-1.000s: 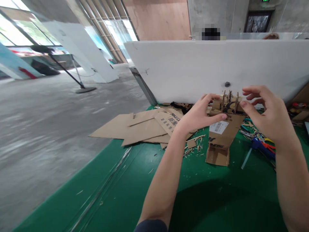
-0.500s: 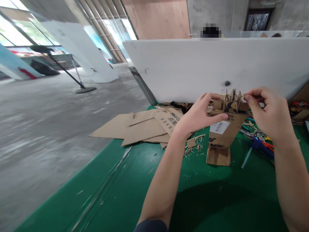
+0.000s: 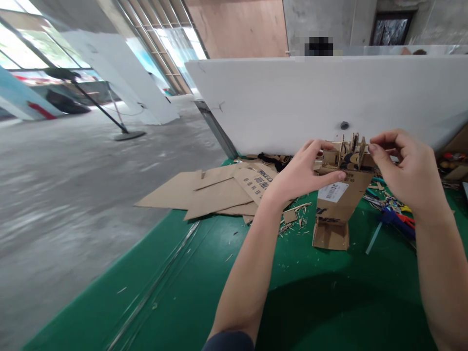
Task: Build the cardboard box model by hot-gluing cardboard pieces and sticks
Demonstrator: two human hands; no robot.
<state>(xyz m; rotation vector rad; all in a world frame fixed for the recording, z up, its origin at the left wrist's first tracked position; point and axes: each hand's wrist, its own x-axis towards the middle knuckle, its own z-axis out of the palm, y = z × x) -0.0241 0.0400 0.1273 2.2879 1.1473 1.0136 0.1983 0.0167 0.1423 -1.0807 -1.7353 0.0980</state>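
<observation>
1. On the green table (image 3: 292, 302), cardboard box (image 3: 347, 200) stands between both hands.
2. Left hand (image 3: 298, 168): clamped on the box's top left, thumb in front, fingers over behind. Right hand (image 3: 404, 170): thumb and forefinger together beside the upright cardboard pieces (image 3: 361, 152); cannot tell whether anything's pinched.
3. Risk: sideways push could bend those pieces, or tip the box if the left grip slackens.
4. Box front: dark letters, seemingly inverted, unread; white barcode label (image 3: 332, 191), too small.
5. Beyond, left: printed cardboard sheet (image 3: 252, 183), characters blurred.
</observation>
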